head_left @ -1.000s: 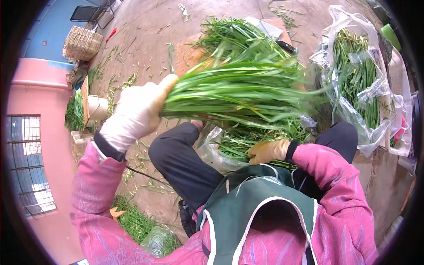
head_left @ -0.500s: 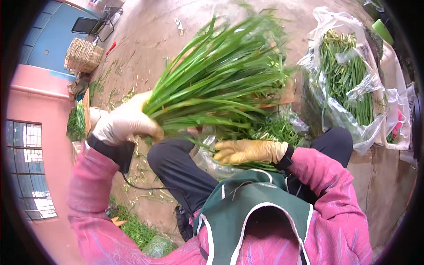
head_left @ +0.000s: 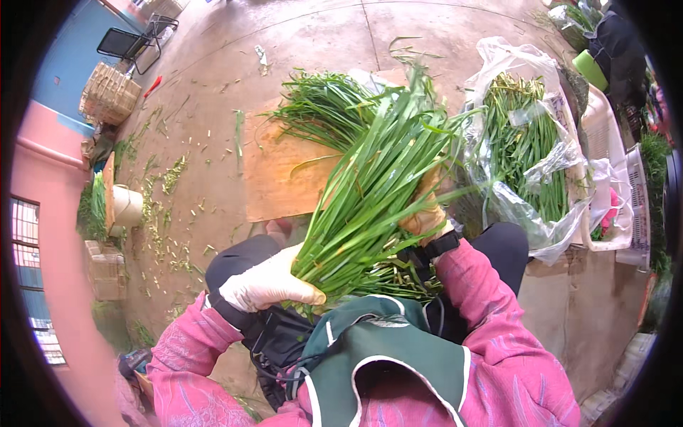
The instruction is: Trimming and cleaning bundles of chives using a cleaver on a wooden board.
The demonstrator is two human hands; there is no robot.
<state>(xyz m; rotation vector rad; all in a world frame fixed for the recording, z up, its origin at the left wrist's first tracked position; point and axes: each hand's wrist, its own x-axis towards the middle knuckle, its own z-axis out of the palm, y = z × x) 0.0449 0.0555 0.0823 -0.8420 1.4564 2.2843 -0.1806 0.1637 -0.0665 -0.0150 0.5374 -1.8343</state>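
A large bunch of garlic chives (head_left: 377,185), long flat green leaves, slants over my lap with its leaf ends pointing away and right. My left hand (head_left: 267,285), in a whitish glove, is closed round its near lower end. My right hand (head_left: 427,210), in a yellowish glove, curls against the bunch's right side; leaves hide some of its fingers. More cut greens (head_left: 405,277) lie under the bunch, close to my lap. Beyond it, another bunch of chives (head_left: 327,103) rests on a flat wooden board (head_left: 277,192) on the floor.
At right, a plastic bag (head_left: 562,228) full of chives stands by a white crate (head_left: 605,128). On the left are a white bucket (head_left: 128,206), stacked baskets (head_left: 110,92) and a folding chair (head_left: 131,46). Cut scraps (head_left: 167,178) litter the floor.
The raised bunch has come down toward my lap, and my left hand has moved right and nearer with it. My right hand has gone up from my lap to the bunch's side. The board now shows.
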